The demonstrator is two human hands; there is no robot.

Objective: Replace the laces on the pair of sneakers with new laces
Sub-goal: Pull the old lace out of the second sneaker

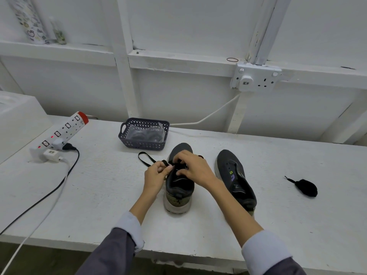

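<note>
Two dark grey mesh sneakers, white painted desk (278, 215): left sneaker (178, 187) under lacing, right sneaker (236, 175) beside. Left hand (155, 176) pinches flat black lace (144, 161); right hand (193, 168) pinches it at eyelets. Advisable: keep lace flat, ends even.

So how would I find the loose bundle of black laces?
Start at the white table, then go right past the far-right sneaker. The bundle of black laces lies alone there, a small soft wad with one tip sticking out, touching neither shoe.
</note>
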